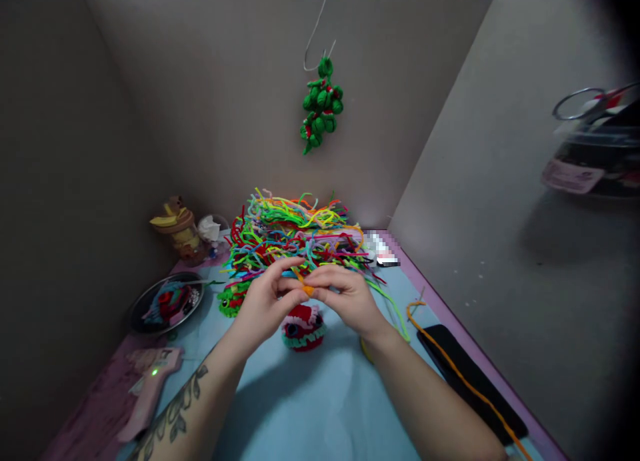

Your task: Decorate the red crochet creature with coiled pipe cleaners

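Observation:
Both of my hands meet above the middle of the table, fingertips pinched together. Between them is a small orange yarn piece (309,291), mostly covered by the fingers. My left hand (270,297) grips it from the left with the index finger raised. From the right, my right hand (347,297) closes on the same piece with thumb and fingers. Just below the hands sits a red crocheted creature (303,331) with mint teeth and a dark eye. Partly behind my left hand lies a green crocheted creature (233,301).
A heap of multicoloured yarn strands (300,227) lies behind the hands. At left are a pink glue gun (150,387) with a green light and a dark round dish (167,304). An orange strand (465,381) crosses a black phone-like slab (445,354). Green crocheted pieces (323,104) hang on the back wall.

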The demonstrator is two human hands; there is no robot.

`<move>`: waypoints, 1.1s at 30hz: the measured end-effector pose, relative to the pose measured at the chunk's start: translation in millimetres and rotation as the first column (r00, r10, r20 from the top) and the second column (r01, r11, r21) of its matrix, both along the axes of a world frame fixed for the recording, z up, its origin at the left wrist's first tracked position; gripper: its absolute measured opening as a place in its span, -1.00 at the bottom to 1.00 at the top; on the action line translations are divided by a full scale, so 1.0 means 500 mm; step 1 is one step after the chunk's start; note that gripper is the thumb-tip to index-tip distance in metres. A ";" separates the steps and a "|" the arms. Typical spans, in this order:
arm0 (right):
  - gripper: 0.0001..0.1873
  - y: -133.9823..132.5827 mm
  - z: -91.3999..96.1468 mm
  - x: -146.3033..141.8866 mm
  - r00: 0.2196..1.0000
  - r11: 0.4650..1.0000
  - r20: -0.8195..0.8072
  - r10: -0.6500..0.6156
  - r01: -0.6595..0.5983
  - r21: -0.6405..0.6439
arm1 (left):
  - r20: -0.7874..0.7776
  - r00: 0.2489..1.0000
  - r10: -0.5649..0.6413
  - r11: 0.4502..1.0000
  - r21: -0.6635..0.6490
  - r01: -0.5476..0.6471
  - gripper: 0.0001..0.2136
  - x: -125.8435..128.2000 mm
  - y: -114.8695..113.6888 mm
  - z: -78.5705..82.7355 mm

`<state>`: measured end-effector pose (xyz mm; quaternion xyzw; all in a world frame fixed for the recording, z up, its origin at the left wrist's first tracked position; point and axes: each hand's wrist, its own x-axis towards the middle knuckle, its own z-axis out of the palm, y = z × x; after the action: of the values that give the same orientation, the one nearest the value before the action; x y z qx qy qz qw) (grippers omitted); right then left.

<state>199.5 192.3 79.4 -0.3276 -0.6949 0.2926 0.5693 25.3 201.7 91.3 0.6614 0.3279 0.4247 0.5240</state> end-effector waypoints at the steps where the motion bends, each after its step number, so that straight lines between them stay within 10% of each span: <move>1: -0.92 0.000 0.000 -0.001 1.000 1.000 -0.002 0.003 -0.003 -0.005 | -0.009 1.000 0.015 1.000 0.023 -0.015 -0.60 0.000 0.001 -0.001; 7: -0.95 -0.003 0.000 -0.016 0.999 0.997 -0.001 -0.042 0.042 -0.068 | -0.203 0.921 0.332 0.865 0.455 -0.212 -0.71 -0.002 0.011 -0.004; 12: -0.94 -0.007 0.002 -0.022 0.998 0.994 0.017 -0.058 0.059 -0.087 | -0.298 0.847 0.440 0.724 0.676 -0.138 -0.90 -0.005 0.009 -0.002; 26: -0.88 -0.018 -0.015 -0.042 0.963 0.960 -0.073 -0.258 0.264 0.097 | -0.214 0.918 0.334 0.847 0.495 -0.193 -0.83 0.033 -0.018 -0.009; 33: -0.77 -0.030 -0.028 -0.035 0.885 0.799 0.052 -0.463 0.391 0.456 | -0.212 0.937 0.279 0.911 0.366 -0.189 -0.79 0.035 -0.036 0.015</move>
<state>181.9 177.4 65.5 -0.3639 -0.6935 -0.0326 0.6209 42.8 183.7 98.9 0.7471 0.3929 0.4448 0.2995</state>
